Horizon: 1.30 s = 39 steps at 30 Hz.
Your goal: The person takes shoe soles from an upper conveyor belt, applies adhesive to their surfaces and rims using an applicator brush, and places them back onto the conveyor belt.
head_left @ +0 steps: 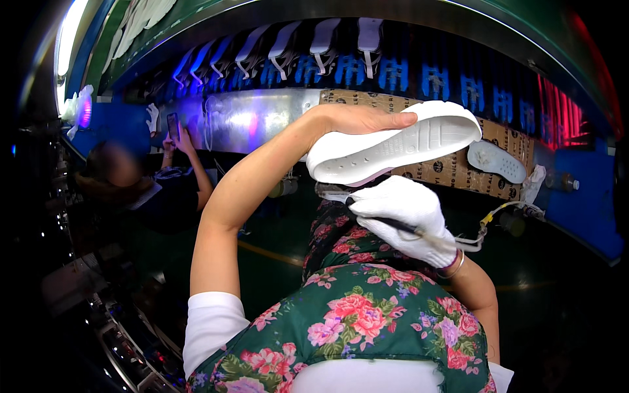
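Note:
My left hand [357, 119] is bare and grips a white shoe sole [400, 147], holding it up with its ribbed underside facing me. Just below it, my right hand [403, 216] wears a white glove and is closed on a thin dark-handled tool [393, 224], whose tip lies under the sole's near edge. A thin cable [488, 226] runs from the tool to the right. My floral apron [367, 314] fills the lower middle.
A second white sole [496, 161] lies on a cardboard-covered ledge [458, 171] behind. A row of white soles on racks [321, 42] hangs above. A seated person [141, 183] at left holds up a phone [172, 124]. Dark machinery sits at lower left.

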Tool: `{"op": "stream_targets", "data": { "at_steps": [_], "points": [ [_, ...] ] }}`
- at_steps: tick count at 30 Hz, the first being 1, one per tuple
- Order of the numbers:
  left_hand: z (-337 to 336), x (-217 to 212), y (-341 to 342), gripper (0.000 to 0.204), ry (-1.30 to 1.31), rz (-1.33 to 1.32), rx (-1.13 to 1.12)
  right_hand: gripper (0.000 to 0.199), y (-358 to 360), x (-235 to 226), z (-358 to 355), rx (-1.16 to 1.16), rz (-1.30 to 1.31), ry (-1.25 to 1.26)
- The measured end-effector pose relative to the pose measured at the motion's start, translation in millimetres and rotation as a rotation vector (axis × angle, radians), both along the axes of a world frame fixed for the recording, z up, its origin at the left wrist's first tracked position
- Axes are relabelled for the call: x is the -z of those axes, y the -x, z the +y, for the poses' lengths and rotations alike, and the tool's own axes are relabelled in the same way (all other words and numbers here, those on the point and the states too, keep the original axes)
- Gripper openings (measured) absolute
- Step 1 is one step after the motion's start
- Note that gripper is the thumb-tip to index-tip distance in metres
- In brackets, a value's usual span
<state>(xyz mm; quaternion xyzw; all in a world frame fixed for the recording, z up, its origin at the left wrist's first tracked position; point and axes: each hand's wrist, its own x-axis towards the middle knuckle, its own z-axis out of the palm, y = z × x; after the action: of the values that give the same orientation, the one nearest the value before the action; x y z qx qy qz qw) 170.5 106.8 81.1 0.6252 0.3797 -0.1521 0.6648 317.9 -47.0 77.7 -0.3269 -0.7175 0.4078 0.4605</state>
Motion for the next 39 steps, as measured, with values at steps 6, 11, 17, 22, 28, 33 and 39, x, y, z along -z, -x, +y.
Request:
{"op": "stream_targets", "data": {
  "at_steps": [6, 11, 17, 22, 28, 33, 39],
  "points": [
    [1, 4, -2, 0.108, -0.121, 0.062, 0.116, 0.024, -3, 2, 2, 0.075, -0.114, -0.093],
    [4, 11, 0, 0.113, -0.103, 0.062, 0.072, 0.025, -12, 3, 3, 0.182, -0.142, 0.024],
    [5, -8, -5, 0.11, -0.09, 0.069, 0.05, 0.027, -10, 0, -1, 0.125, -0.165, -0.04],
    [8, 19, 1, 0.099, -0.067, -0.035, -0.108, 0.028, 1, -5, -7, 0.09, -0.089, -0.021],
    [-1, 30, 6, 0.077, 0.24, -0.285, -0.411, 0.024, -22, 3, -8, 0.385, 0.293, 0.481],
    [-28, 93, 17, 0.079, 0.902, -1.072, -0.645, 0.025, -33, 0, 7, 0.58, 0.154, 0.256],
    [-69, 100, 5, 0.055, 0.58, -0.896, -0.949, 0.026, -38, -12, 28, 0.398, -0.115, -0.007]
  ]
}}
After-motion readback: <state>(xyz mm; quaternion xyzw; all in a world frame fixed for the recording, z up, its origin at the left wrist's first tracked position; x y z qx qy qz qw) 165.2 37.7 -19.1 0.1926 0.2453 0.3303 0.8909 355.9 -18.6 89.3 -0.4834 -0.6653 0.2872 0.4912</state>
